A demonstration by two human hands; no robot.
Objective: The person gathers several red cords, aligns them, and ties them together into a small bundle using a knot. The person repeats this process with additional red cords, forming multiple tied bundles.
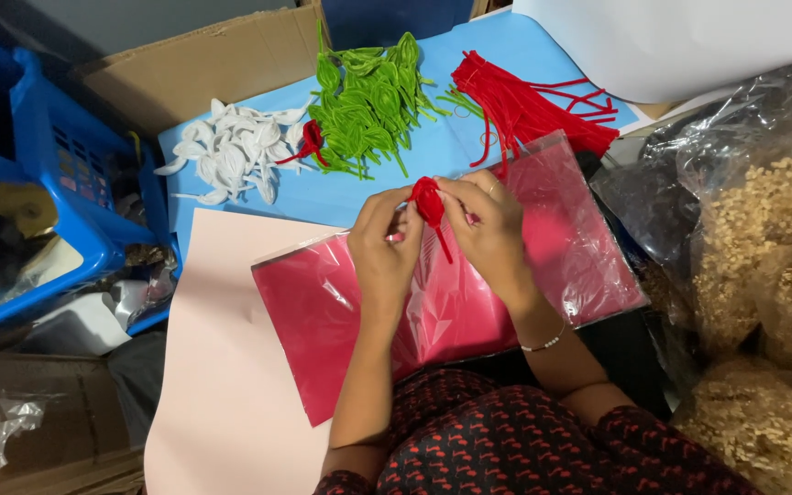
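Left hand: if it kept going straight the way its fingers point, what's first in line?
Probably the red pipe-cleaner piece that the left hand already pinches with the right hand. Beyond it, likely the green shapes pile; depth is unclear from one view.

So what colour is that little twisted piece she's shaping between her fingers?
Red, seen in the head view: the twisted piece is pinched between left hand and right hand.
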